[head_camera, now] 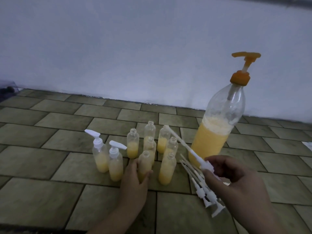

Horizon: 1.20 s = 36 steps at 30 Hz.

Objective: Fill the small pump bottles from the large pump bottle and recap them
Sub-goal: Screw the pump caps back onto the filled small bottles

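Observation:
A large clear bottle (217, 129) with an orange pump, about half full of yellow liquid, stands at the right. Left of it is a cluster of several small uncapped bottles (150, 132), each partly filled with yellow liquid. Two small capped bottles (101, 152) with white pumps stand at the cluster's left. My left hand (135, 181) grips the nearest uncapped small bottle (145, 164), which stands on the floor. My right hand (236, 181) holds a white pump cap (190, 149) by its head, its long tube pointing up-left over the cluster.
Several loose white pump caps (206, 191) lie in a pile on the tiled floor (50, 166) below my right hand. A pale wall (135, 48) runs behind the bottles. A dark object (6, 90) sits at the far left by the wall.

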Available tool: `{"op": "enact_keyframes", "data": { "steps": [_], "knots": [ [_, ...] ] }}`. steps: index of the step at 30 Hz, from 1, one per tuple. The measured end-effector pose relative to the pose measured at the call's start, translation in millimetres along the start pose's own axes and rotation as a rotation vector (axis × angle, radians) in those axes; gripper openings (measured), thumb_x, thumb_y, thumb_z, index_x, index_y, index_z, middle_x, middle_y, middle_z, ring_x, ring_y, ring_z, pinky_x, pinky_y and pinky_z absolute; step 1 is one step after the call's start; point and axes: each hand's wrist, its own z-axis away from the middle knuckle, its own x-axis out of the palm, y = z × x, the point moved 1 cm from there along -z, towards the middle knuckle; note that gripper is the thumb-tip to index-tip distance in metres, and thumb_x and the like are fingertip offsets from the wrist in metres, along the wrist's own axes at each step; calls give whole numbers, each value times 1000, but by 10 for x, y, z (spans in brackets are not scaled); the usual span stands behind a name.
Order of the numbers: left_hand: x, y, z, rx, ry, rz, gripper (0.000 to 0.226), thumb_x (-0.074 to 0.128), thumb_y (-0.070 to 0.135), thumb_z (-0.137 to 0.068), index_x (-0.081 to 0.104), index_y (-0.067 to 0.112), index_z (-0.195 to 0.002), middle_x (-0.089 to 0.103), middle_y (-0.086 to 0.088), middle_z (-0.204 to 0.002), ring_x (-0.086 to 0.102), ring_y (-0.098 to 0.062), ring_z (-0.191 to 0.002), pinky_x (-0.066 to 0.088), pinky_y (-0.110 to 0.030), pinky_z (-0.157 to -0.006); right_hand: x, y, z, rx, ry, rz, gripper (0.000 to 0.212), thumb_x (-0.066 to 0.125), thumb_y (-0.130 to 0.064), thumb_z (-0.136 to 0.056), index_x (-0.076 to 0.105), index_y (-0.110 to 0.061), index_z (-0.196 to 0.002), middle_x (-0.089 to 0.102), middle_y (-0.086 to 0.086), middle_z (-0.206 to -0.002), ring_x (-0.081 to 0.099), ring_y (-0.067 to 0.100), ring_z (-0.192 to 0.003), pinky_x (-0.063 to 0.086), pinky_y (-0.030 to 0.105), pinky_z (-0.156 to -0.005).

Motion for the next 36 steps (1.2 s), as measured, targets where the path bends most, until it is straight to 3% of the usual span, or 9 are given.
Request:
{"op": "enact_keyframes", "data": {
  "steps": [3, 12, 18, 20, 23, 27, 31, 33, 36],
  "knots": [
    [-40, 29, 37, 72, 19, -19, 40, 60, 38, -87, 47, 27, -123, 54, 10, -121, 50, -8, -113, 46, -35, -97, 20, -61, -10, -211, -25, 172, 15, 63, -40, -63, 69, -35, -76, 65, -19, -79, 61, -3, -72, 40, 1, -60],
    [-201, 162, 128, 286, 52, -109, 42, 62, 36, -85, 51, 24, -125, 53, 17, -115, 47, 5, -111, 39, -10, -87, 5, -38, -38, -306, -59, 237, 17, 56, -40, -61, 67, -39, -74, 63, -14, -82, 59, -4, -68, 39, 1, -57],
    [-247, 93, 144, 401, 19, -217, 48, 66, 34, -83, 52, 29, -128, 43, 29, -120, 43, 5, -112, 54, -30, -86, -202, -294, -193, -371, -182, 394, 21, 58, -42, -68, 70, -37, -83, 59, -19, -92, 58, -7, -76, 38, 0, -63],
    [-269, 140, 148, 464, 4, -241, 48, 58, 45, -82, 48, 36, -129, 36, 39, -122, 40, 7, -115, 57, -31, -77, -175, -382, -275, -410, -209, 392, 16, 72, -32, -73, 70, -35, -88, 59, -21, -91, 58, -4, -77, 38, 1, -64],
    [-279, 243, 155, 479, 0, -181, 51, 52, 54, -81, 48, 37, -129, 39, 36, -122, 43, 7, -114, 56, -25, -75, 22, -479, -363, -418, -270, 295, 33, 76, -26, -74, 62, -45, -96, 62, -22, -94, 60, -1, -80, 42, 4, -68],
    [-297, 421, 164, 381, -39, -29, 53, 51, 63, -75, 54, 37, -120, 52, 25, -114, 50, 5, -109, 42, -8, -81, 371, -492, -415, -326, -254, 23, 34, 74, -25, -75, 62, -37, -104, 67, -14, -89, 64, 4, -83, 50, 13, -71],
    [-307, 518, 196, 214, -144, 255, 43, 63, 58, -68, 64, 38, -106, 64, 10, -97, 62, -6, -93, 46, -20, -73, 681, -413, -367, -26, -192, -372, 24, 77, -25, -72, 68, -14, -92, 67, 10, -83, 65, 20, -77, 54, 32, -69],
    [-303, 571, 241, 124, -205, 359, 33, 73, 51, -69, 67, 47, -101, 68, 11, -102, 64, -4, -98, 49, -19, -73, 736, -374, -350, 110, -188, -456, 46, 76, -44, -66, 65, -5, -87, 63, 18, -81, 59, 23, -73, 51, 33, -67],
    [-333, 653, 281, 36, -246, 477, 19, 70, 30, -75, 69, 45, -87, 71, 22, -96, 64, 7, -92, 48, -8, -68, 675, -365, -362, 197, -285, -501, 47, 62, -55, -73, 71, -14, -95, 71, -2, -88, 65, 11, -81, 51, 22, -70]
  ]
}}
